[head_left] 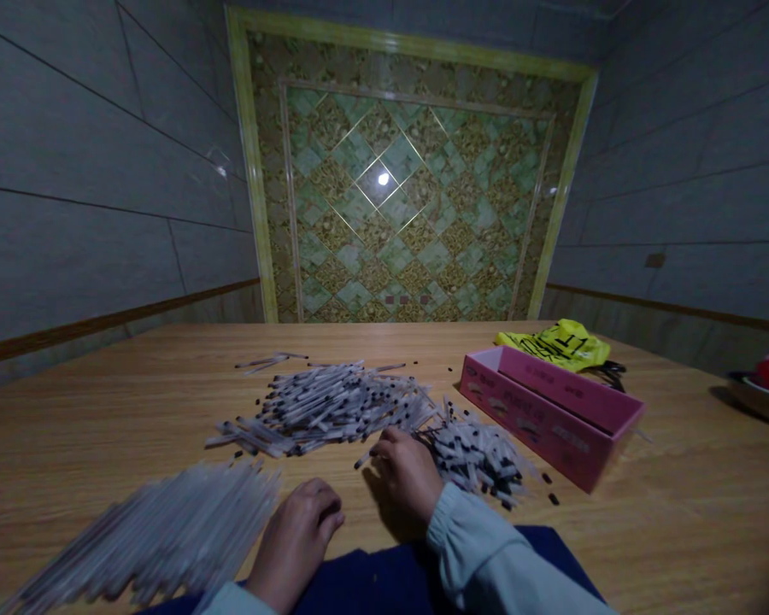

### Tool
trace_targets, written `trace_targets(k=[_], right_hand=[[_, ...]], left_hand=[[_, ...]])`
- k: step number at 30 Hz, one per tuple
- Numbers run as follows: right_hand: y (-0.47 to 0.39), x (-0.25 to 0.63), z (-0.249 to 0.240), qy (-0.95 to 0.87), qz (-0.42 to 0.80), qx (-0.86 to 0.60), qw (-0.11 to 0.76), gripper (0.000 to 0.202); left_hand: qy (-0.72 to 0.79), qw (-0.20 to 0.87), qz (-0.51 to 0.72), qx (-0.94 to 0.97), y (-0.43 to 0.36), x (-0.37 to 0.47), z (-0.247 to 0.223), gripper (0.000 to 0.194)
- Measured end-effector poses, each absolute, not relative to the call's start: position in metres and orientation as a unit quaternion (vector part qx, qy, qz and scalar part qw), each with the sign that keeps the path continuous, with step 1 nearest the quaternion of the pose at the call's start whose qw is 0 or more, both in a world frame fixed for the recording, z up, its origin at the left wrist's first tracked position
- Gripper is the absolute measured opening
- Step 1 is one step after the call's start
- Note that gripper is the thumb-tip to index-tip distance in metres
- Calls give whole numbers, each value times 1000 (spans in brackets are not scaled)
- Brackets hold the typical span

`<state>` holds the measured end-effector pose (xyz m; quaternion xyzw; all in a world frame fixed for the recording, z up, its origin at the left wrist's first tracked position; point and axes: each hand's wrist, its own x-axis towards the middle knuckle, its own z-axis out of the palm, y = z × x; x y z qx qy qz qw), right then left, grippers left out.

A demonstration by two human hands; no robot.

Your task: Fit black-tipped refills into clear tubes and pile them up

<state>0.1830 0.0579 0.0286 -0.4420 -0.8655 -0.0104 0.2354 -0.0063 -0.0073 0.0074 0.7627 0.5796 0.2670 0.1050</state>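
My right hand (405, 471) is closed, its fingertips pinching a short whitish stick with a dark end (362, 459) just above the table. To its right lies a heap of short clear caps with black bits (480, 457). Beyond both hands spreads a larger pile of thin white sticks with dark tips (333, 401). My left hand (302, 534) is curled near the table's front, the thumb close to the bent fingers; whatever lies inside them is hidden. Beside it on the left rests a bundle of long clear tubes (167, 530).
A pink open-topped box (538, 418) stands on the right of the wooden table (692, 512), with a yellow bag with black print (560, 343) behind it. A few loose sticks (270, 360) lie at the back left. A bowl with something red (766, 393) is at the far right.
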Motion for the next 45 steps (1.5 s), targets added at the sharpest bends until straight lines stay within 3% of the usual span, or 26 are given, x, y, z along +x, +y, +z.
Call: trace_targets(k=[3,8,14,16,18,21,24,28,32,39,45], right_hand=[[68,161,28,-906,-66,-390,150,16],[80,142,28,-930,-93,-341,102,12],[74,132,36,-942,-109,-295,115,11],[67,134,44,-935,-107,-298,160,13],[55,139,52,-909,-56,-307,276,13],[33,149,62,-790,125,-323,506,12],[15,157,62,-625,336,-349,612,12],[4,162,42,-456,545,-341,615,31],[0,161,20,-427,588,-355,589,37],[-7,156,-1,-457,617,-326,551,39],[-6,154,-16,-446,713,-250,480,45]], left_hand=[[581,101,271,761,-7,-6,6,17],[581,97,281,758,-7,-6,5,16],[586,97,283,753,-6,-5,3,16],[585,100,288,751,-7,-4,3,17],[586,103,303,744,-8,-3,3,19],[566,153,366,723,-9,1,6,21],[533,265,463,657,-9,6,11,24],[508,408,523,549,-8,8,15,43],[481,452,555,506,-5,2,12,53],[438,541,589,411,-9,3,10,39],[434,575,616,318,-12,-1,11,30]])
